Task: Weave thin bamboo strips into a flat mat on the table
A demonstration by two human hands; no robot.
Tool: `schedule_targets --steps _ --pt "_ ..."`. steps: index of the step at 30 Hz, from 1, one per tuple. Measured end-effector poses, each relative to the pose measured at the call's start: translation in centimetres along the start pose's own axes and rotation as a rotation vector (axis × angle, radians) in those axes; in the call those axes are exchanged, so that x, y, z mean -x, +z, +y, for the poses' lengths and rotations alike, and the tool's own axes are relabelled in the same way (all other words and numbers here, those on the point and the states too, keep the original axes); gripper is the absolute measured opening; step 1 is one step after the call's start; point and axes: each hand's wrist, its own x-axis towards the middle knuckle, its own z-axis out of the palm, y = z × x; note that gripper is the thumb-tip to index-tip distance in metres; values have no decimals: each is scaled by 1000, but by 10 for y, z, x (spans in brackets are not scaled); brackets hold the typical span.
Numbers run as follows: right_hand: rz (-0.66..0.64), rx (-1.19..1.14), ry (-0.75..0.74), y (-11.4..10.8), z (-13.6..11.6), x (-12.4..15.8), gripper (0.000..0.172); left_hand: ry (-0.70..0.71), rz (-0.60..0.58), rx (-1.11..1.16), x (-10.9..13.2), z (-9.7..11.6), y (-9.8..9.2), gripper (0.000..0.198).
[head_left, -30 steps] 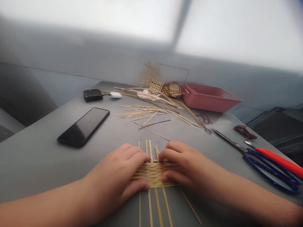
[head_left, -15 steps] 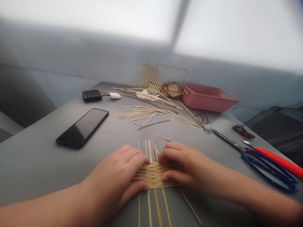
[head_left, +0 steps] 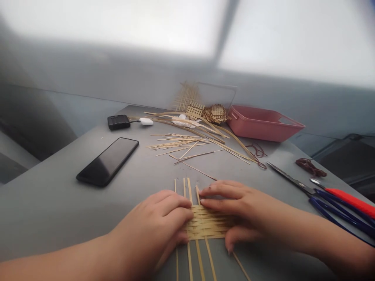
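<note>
A small woven piece of pale bamboo strips lies on the table before me. Long strips stick out from its far and near edges. Over its left end my left hand is closed, fingers on top and thumb at the near edge. Spread across the right end is my right hand. Its fingertips touch a short upright strip at the far edge, while the thumb stands apart near the close right corner. A thin brown strip runs out below that thumb. Both hands cover the ends of the weave.
Loose thin strips are scattered beyond the hands. A phone lies left; scissors, a red-handled tool and brown cord lie right. Behind are a pink basket, woven pieces and a black power bank.
My right thumb has come off the weave and moved to the near right, and the fingers have straightened onto the short strip. My left fingers have shifted over the left part. The view moved slightly.
</note>
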Motion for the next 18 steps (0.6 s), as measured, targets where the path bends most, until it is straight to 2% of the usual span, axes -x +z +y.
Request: schedule_targets --steps 7,14,18 --pt "221 158 5 21 -3 5 79 35 52 -15 2 -1 1 20" --pt "286 209 -25 29 -3 6 83 26 68 28 0 -1 4 19" --pt "320 244 -20 32 -7 6 79 15 68 45 0 -1 6 19"
